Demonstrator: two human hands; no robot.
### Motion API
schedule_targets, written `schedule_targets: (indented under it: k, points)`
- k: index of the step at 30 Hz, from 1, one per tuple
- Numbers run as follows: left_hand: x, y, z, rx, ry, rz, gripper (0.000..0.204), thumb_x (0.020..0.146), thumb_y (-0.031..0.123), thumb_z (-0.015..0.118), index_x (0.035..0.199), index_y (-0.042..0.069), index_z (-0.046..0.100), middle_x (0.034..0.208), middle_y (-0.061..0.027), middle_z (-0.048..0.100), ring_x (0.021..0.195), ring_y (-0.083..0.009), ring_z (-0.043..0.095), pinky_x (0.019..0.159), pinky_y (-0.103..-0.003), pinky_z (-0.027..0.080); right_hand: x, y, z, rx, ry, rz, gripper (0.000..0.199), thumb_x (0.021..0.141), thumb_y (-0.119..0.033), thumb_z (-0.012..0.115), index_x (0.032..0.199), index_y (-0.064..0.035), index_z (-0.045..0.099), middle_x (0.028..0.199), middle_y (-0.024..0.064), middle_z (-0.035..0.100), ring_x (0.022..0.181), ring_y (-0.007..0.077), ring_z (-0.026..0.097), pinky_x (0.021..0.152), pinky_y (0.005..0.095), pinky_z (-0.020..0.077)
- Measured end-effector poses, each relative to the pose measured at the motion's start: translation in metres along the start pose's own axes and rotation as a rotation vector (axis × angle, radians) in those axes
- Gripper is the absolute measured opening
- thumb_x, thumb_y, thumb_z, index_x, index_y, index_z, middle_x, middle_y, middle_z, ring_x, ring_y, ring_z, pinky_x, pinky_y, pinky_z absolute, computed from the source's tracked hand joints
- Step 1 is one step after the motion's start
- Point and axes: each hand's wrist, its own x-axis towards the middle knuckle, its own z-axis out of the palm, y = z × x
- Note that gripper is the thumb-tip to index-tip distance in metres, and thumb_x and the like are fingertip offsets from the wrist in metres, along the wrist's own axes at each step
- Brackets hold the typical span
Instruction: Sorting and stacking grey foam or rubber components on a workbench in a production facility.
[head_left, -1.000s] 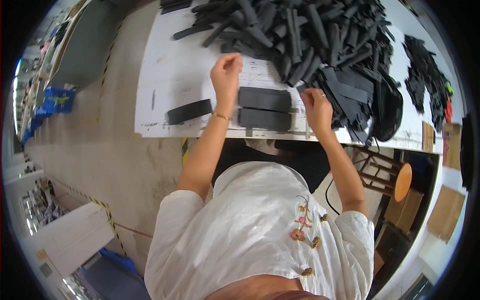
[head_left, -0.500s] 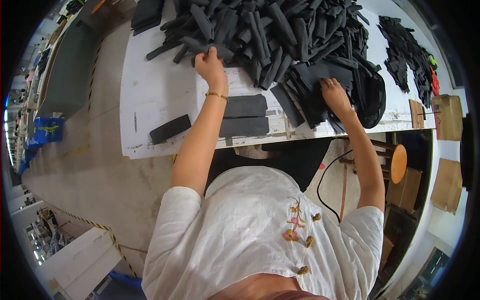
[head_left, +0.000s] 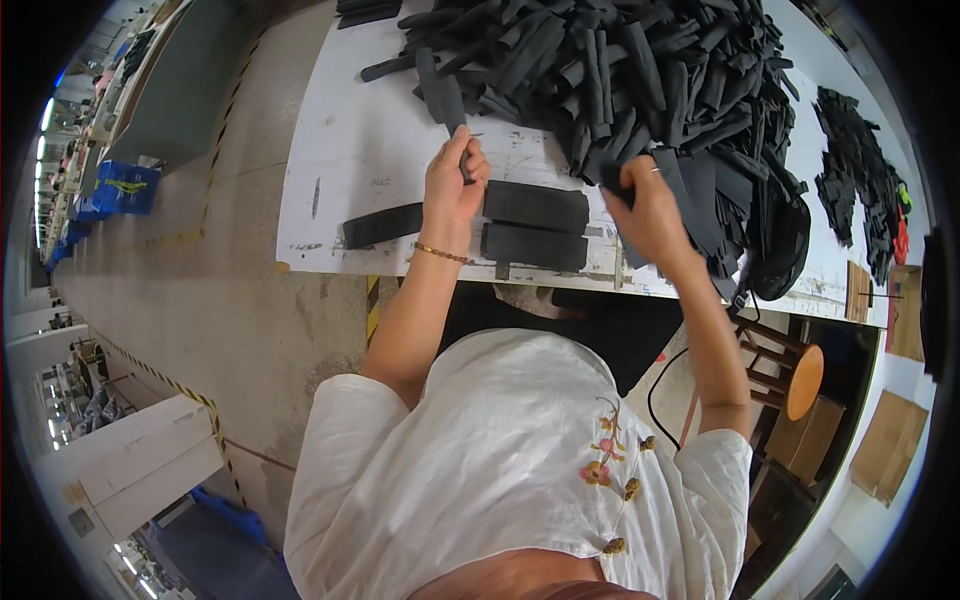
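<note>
My left hand (head_left: 458, 185) is closed around the near end of a dark grey fabric strip (head_left: 438, 92), which points away toward the heap. Off to the right, my right hand (head_left: 648, 215) pinches a dark fabric piece (head_left: 610, 172); its far part blends into the heap behind. Between my hands two flat dark strips (head_left: 535, 247) lie one beyond the other near the table edge. Another strip (head_left: 382, 225) rests at a slant left of my left wrist. A fanned stack of flat dark pieces (head_left: 708, 195) sits just right of my right hand.
A large heap of curled dark strips (head_left: 610, 70) covers the far part of the white table (head_left: 335, 150). At the right are a black bag (head_left: 782, 245) and a second dark pile (head_left: 855, 180). A stool (head_left: 803, 382) stands below the table edge.
My left hand has drawn a strip from the heap's edge toward me. My right hand has left the fanned stack and come leftward with a piece in its fingers. The view has shifted.
</note>
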Motion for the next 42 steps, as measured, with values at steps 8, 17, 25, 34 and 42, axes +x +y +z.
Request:
schedule_targets:
  k: [8, 17, 25, 34, 42]
  points:
    - [-0.024, 0.004, 0.030, 0.238, 0.091, 0.016, 0.030, 0.095, 0.023, 0.062, 0.117, 0.003, 0.061, 0.105, -0.0127, 0.066, 0.097, -0.0262, 0.065, 0.082, -0.035, 0.054, -0.010, -0.047, 0.038, 0.185, 0.008, -0.042, 0.034, 0.072, -0.008, 0.080, 0.092, -0.0011, 0.054, 0.089, 0.0116, 0.055, 0.083, 0.0287, 0.056, 0.066, 0.0368, 0.0478]
    - [-0.028, -0.003, 0.026, 0.272, 0.104, 0.000, 0.023, 0.094, 0.013, 0.062, 0.112, -0.001, 0.058, 0.107, -0.0175, 0.066, 0.101, -0.0315, 0.067, 0.083, -0.037, 0.059, -0.010, -0.062, 0.047, 0.214, 0.117, 0.029, 0.037, 0.069, -0.001, 0.078, 0.105, -0.0043, 0.071, 0.097, 0.0097, 0.068, 0.092, 0.0252, 0.061, 0.080, 0.0327, 0.0488]
    - [-0.034, -0.011, 0.034, 0.308, 0.063, -0.037, 0.020, 0.094, 0.008, 0.059, 0.111, -0.003, 0.055, 0.105, -0.0202, 0.066, 0.096, -0.0319, 0.068, 0.080, -0.039, 0.060, 0.002, -0.049, 0.047, -0.088, 0.254, -0.149, 0.018, 0.069, -0.011, 0.077, 0.086, -0.0084, 0.073, 0.083, 0.0008, 0.068, 0.082, 0.0215, 0.059, 0.073, 0.0339, 0.0451]
    - [-0.058, -0.021, 0.061, 0.341, -0.007, 0.068, 0.020, 0.093, 0.006, 0.060, 0.110, -0.003, 0.056, 0.100, -0.0137, 0.066, 0.089, -0.0238, 0.068, 0.079, -0.037, 0.060, 0.004, -0.052, 0.047, -0.356, 0.406, -0.379, 0.032, 0.067, -0.007, 0.074, 0.098, -0.0097, 0.068, 0.091, -0.0018, 0.066, 0.083, 0.0192, 0.059, 0.074, 0.0347, 0.0438]
    - [-0.062, -0.031, 0.078, 0.389, -0.073, 0.224, 0.021, 0.093, 0.010, 0.062, 0.110, 0.000, 0.057, 0.093, -0.0115, 0.068, 0.094, -0.0183, 0.065, 0.087, -0.030, 0.053, 0.001, -0.076, 0.065, -0.107, 0.396, -0.248, 0.059, 0.061, -0.001, 0.076, 0.117, -0.0052, 0.057, 0.109, 0.0121, 0.059, 0.095, 0.0327, 0.054, 0.080, 0.0425, 0.0430]
